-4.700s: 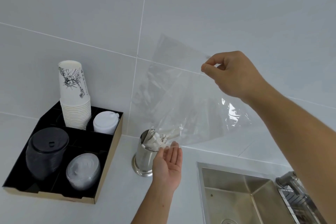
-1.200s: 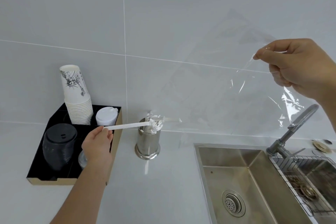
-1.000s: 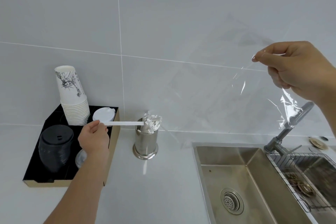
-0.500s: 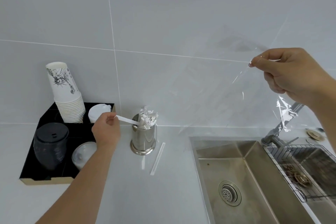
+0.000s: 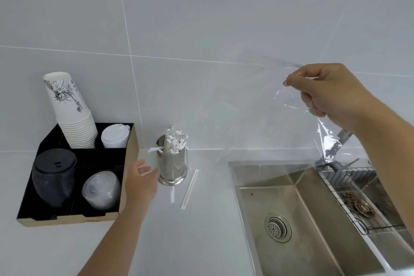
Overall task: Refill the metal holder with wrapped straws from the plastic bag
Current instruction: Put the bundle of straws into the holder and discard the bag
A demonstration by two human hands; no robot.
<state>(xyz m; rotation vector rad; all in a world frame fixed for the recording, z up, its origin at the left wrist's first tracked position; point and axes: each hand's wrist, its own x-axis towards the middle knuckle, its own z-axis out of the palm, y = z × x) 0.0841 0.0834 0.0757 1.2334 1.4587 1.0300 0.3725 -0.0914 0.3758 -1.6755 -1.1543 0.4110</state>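
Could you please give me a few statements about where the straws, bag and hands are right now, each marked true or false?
1. The right hand pinches the clear bag above the sink. True.
2. A wrapped straw lies on the counter beside the holder. True.
3. The holder is empty. False: wrapped straws stand in it.
4. The left hand grips a straw. False: it is open and holds nothing, near the holder's base.
5. The holder stands inside the black tray. False: it stands on the counter, right of the tray.
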